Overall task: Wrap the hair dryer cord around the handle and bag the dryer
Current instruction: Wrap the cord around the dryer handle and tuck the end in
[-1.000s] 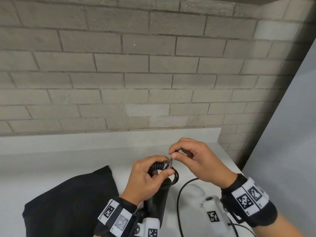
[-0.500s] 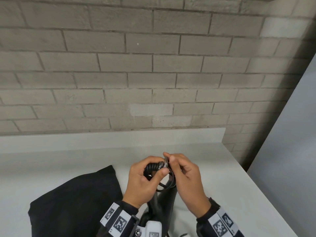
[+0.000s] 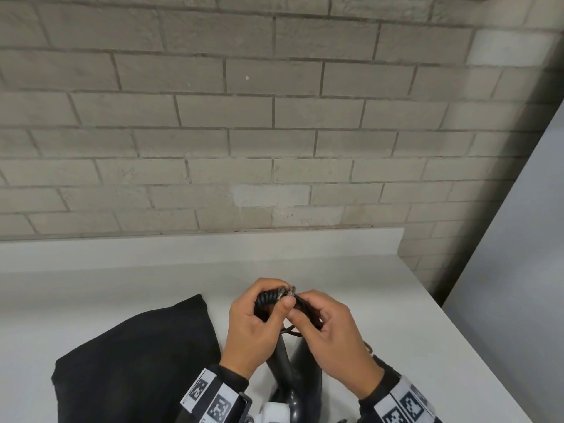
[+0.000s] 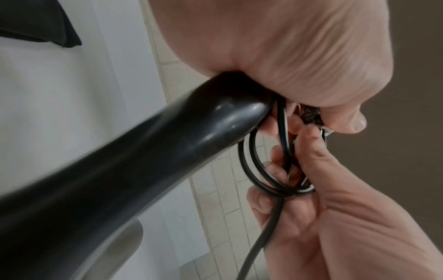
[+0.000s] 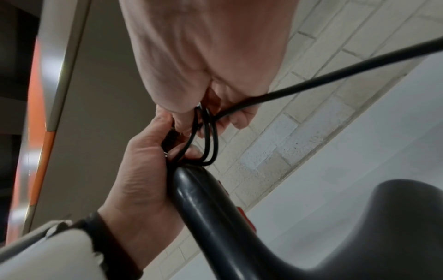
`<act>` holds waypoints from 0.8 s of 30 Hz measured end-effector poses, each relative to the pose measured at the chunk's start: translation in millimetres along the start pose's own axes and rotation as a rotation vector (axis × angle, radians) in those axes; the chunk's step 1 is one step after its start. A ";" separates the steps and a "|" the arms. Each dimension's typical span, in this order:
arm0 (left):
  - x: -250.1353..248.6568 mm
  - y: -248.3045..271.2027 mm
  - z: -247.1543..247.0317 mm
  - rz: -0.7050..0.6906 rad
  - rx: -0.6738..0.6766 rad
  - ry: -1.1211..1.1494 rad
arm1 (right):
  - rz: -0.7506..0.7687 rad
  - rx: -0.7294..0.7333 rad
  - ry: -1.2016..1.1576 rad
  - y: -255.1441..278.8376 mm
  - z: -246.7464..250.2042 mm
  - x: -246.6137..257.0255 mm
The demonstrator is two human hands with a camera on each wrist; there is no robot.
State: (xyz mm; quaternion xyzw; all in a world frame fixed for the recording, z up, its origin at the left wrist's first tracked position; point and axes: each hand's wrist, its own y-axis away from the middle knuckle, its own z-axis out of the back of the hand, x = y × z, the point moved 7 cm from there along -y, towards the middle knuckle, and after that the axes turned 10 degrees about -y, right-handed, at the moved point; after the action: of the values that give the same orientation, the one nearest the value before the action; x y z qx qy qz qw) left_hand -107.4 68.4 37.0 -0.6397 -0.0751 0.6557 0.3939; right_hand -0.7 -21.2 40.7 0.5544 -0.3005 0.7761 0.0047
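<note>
A black hair dryer (image 3: 282,361) stands with its handle end up over the white counter (image 3: 427,331). My left hand (image 3: 274,303) grips the top of the handle (image 4: 143,161) and the ribbed cord sleeve (image 3: 268,297). Right beside it, my right hand (image 3: 305,309) pinches loops of the black cord (image 4: 254,170) against the handle end. In the right wrist view a free length of cord (image 5: 335,75) runs off to the upper right and the dryer body (image 5: 395,217) sits below. A black cloth bag (image 3: 131,361) lies flat to the left.
A grey brick wall (image 3: 274,117) rises behind a low white backsplash (image 3: 213,248). The counter ends at the right, beside a pale panel (image 3: 518,270). Bare counter lies behind and to the right of my hands.
My right hand has come in from the right and now sits tight against my left hand, bringing the cord with it. The loose arc of cord on the counter is gone from sight.
</note>
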 end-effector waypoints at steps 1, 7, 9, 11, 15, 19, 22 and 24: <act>-2.8 -0.1 -1.5 -0.015 0.012 -0.019 | 0.010 0.011 0.025 -0.5 1.4 1.7; -14.5 -3.4 -2.5 -0.141 0.123 -0.150 | 0.068 0.127 0.155 -4.0 6.2 12.2; -17.0 -4.2 -2.2 -0.147 0.190 -0.165 | 0.094 0.185 0.223 -6.5 5.9 17.3; -19.7 -4.9 -1.6 -0.167 0.222 -0.168 | 0.112 0.251 0.281 -9.5 4.3 21.4; -20.5 -6.2 0.3 -0.175 0.205 -0.195 | 0.083 0.363 0.328 -13.0 2.2 22.9; -22.6 -8.9 1.4 -0.147 0.204 -0.285 | 0.061 0.354 0.348 -10.8 3.7 20.7; -30.9 -13.5 1.7 -0.182 0.258 -0.466 | 0.078 0.249 0.309 -12.3 6.9 23.5; -35.7 -14.2 -1.4 -0.208 0.325 -0.605 | 0.101 0.199 0.287 -12.7 5.9 27.4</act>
State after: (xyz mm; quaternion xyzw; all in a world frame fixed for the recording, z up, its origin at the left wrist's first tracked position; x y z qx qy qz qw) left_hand -104.8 55.5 73.1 -0.3345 -0.1477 0.7752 0.5152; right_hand -1.8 -22.5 71.4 0.4200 -0.2462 0.8723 -0.0464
